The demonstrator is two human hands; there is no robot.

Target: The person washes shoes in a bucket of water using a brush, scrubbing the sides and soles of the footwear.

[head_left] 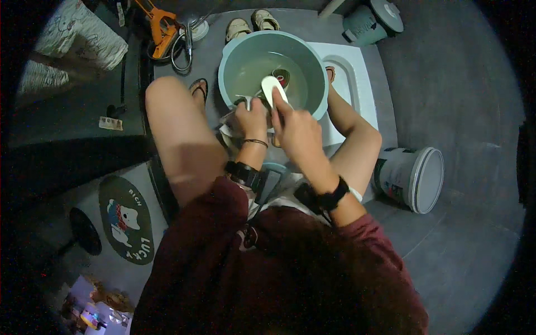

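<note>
A round blue-green basin (225,70) of cloudy water stands in front of me, between my legs. My right hand (298,131) is closed on a white brush (272,85), forefinger along its back; its bristles are hidden. Beside it, my left hand (252,118) grips a white and dark shoe-like item (228,132) at the near rim, mostly covered by my fingers and slightly blurred. A dark green and red thing (282,76) shows in the water just beyond the brush; I cannot tell whether it is part of the same item.
Two pale shoes (238,28) stand behind the basin. A white squat-toilet surround (365,100) lies at its right, with a lidded bucket (427,180) nearer me and a grey-green bin (365,25) farther off. An orange-handled tool (162,32) and a shower hose (188,53) are at far left.
</note>
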